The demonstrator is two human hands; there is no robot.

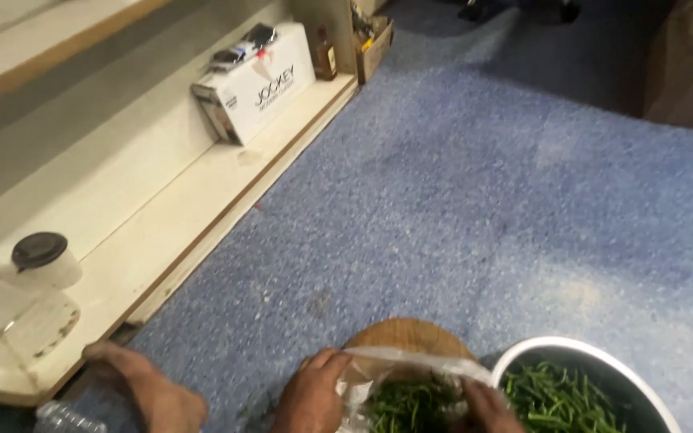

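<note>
My left hand (310,394) grips the left edge of a clear plastic bag (411,362) full of chopped green stems (411,401). At the bag's right side, my right hand (491,407) holds the bag against the greens, and the frame's bottom edge cuts it off. The bag lies over a round wooden board (405,332) on the blue floor. Just to the right stands a white-rimmed bowl (559,345) holding more green stems (563,393).
A bare foot (150,389) rests at the lower left beside a low cream shelf (202,200). On the shelf sit a dark-lidded jar (43,258), a white cardboard box (254,80) and a brown bottle (325,54). A plastic bottle (62,418) lies at the bottom left.
</note>
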